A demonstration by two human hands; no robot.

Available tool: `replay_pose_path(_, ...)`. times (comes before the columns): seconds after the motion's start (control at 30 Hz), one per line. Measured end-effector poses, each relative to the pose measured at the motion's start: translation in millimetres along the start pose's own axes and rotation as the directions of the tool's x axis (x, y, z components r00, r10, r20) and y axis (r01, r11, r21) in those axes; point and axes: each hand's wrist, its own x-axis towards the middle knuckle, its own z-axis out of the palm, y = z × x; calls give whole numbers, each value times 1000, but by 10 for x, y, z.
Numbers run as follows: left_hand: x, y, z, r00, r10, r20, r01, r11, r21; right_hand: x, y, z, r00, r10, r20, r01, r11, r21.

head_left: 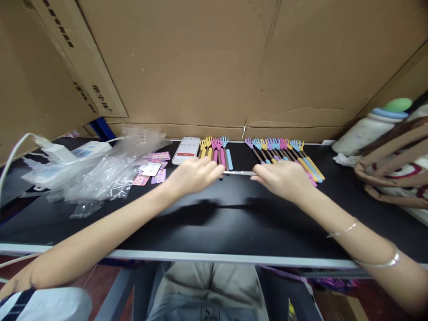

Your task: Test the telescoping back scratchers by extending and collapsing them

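Stretched level between my two fists is the thin silvery shaft (238, 173) of what looks like a back scratcher, held above the table. My left hand (197, 176) is closed round one end and my right hand (284, 178) round the other, so both ends are hidden. Behind my left hand lies a group of hand-headed back scratchers (229, 159) in yellow, pink and blue. A larger row of back scratchers (312, 167), in purple, blue, yellow and pink, lies behind and beyond my right hand.
A phone (186, 150) showing a timer lies left of the back scratchers. Further left are small printed cards (151, 169), crumpled clear plastic bags (103, 174) and a white power strip (55, 174). A bottle (368, 129) and a bag (394, 165) stand right. Cardboard (200, 67) walls the back.
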Motion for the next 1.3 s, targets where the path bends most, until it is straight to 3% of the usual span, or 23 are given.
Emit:
replay_pose_path(0.1,133,204,-82,995,-98,23,98,995,1,87,-127,-64,1000,19,-19,-18,1000,25)
replay_pose_path(0.27,193,236,-82,978,-175,116,178,984,-19,156,-156,-58,997,64,32,-65,997,44)
replay_pose_path(0.37,178,228,-34,967,-182,181,188,982,-21,197,-235,-48,995,60,75,-64,997,51)
replay_pose_path(0.53,149,234,24,976,-141,166,151,987,-55,284,-354,-52,985,63,162,-84,989,122)
replay_pose_path(0.77,54,121,85,964,-139,225,175,972,-153,262,-237,54,989,67,129,-86,986,143)
replay_pose_path(0.93,-37,-49,111,916,-179,359,287,917,-276,146,-96,174,985,132,112,-155,962,226)
replay_pose_path(1.1,-101,-286,114,811,-377,448,549,755,-358,91,15,185,954,257,157,-300,844,445)
replay_pose_path(1.2,-140,-423,147,732,-462,501,676,584,-450,89,57,196,926,307,218,-376,758,533)
replay_pose_path(1.3,-173,-497,210,701,-484,524,708,385,-592,90,51,223,910,324,258,-413,662,625)
